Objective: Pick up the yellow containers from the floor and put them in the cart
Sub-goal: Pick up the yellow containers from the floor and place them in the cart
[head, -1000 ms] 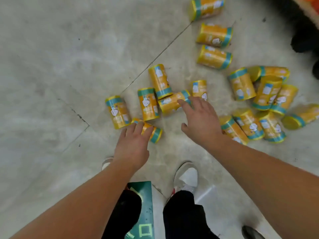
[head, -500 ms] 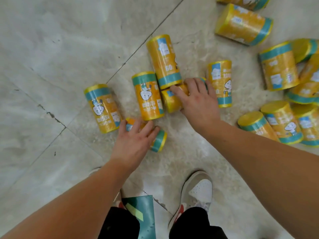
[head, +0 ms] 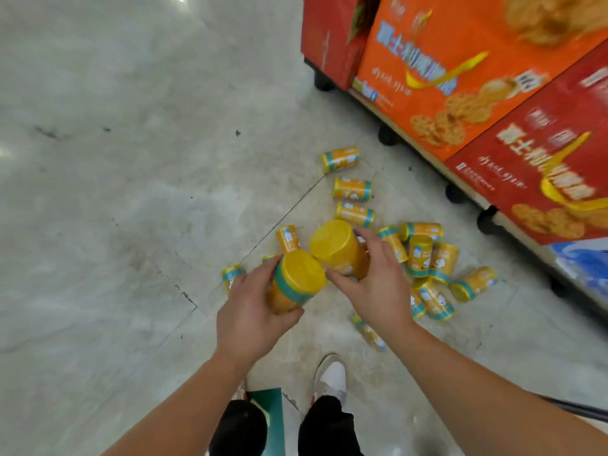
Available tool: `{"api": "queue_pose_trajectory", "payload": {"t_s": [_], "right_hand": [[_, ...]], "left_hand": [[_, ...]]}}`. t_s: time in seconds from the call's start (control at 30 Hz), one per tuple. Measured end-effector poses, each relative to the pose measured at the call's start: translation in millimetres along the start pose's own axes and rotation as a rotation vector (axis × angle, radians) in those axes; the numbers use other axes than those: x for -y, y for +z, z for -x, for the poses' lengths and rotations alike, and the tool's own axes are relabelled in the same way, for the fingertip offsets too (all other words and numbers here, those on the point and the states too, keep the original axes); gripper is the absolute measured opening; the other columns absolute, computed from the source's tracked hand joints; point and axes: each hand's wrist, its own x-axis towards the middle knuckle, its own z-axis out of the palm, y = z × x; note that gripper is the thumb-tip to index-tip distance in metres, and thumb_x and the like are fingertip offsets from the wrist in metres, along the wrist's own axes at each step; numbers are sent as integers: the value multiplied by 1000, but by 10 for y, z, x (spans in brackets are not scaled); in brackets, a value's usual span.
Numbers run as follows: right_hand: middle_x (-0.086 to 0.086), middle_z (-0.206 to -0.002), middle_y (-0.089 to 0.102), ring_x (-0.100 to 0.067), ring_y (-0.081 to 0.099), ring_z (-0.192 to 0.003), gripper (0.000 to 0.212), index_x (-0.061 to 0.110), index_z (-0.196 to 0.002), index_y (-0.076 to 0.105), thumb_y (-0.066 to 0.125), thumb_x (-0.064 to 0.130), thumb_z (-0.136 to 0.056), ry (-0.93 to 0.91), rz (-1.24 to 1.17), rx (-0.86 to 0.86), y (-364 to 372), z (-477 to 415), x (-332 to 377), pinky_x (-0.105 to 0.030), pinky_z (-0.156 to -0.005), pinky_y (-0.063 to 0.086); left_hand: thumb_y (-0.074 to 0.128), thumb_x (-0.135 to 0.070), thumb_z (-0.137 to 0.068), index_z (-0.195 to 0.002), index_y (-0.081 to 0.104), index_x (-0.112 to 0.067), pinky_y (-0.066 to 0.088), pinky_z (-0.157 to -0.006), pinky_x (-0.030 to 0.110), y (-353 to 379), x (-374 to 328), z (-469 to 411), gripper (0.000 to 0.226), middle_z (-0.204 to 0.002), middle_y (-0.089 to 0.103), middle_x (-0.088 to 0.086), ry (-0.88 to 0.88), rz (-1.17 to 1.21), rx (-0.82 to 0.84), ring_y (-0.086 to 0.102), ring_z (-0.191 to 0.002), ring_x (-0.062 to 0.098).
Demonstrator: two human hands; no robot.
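Over tile floor (head: 115,209), L hand (head: 253,314) fingers (head: 261,271) clamp yellow container (head: 301,274), R hand (head: 378,287) fingers (head: 371,238) 2nd container (head: 332,241).

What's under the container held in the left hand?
The held container and left hand cover most of it. A teal-banded container peeks out left of the hand, a container sliver above the fingers. Anything else is hidden.

We cannot read the blurred print on the orange and red display boxes (head: 460,77), which the top and right edges cut off. Our left hand (head: 253,311) hides part of a floor container (head: 231,274); the green object (head: 274,422) runs off the bottom edge.
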Motion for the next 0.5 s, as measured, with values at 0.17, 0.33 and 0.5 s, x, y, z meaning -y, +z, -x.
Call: {"api": "queue_pose_trajectory", "payload": {"t_s": [0.17,0.33,0.5], "right_hand": [[19,-101,61,2,59,-89,66,50,-117,45,85,43,-64,40,-370,-157,-1445,454,1089,-33,-80,54],[13,-100,63,10,62,-75,63,36,-123,48,85,27,-73,44,-634,-248,-2534,1231,1675,-9,-62,48],[17,-102,61,11,61,-78,67,39,-127,47,85,37,-72,80,-677,-356,-3122,2330,1607,-22,-69,51]], "left_hand": [[89,-35,-57,-123,52,-39,51,-78,26,-1062,-1219,616,76,-110,61,-24,-24,429,-167,59,-101,2],[92,-20,-60,-112,59,-23,52,-62,15,-1830,-2205,1365,61,-102,70,-8,79,602,-144,66,-82,1],[90,-25,-62,-114,60,-23,57,-64,24,-1888,-2761,2290,60,-102,71,-4,178,694,-71,70,-83,9]]}}
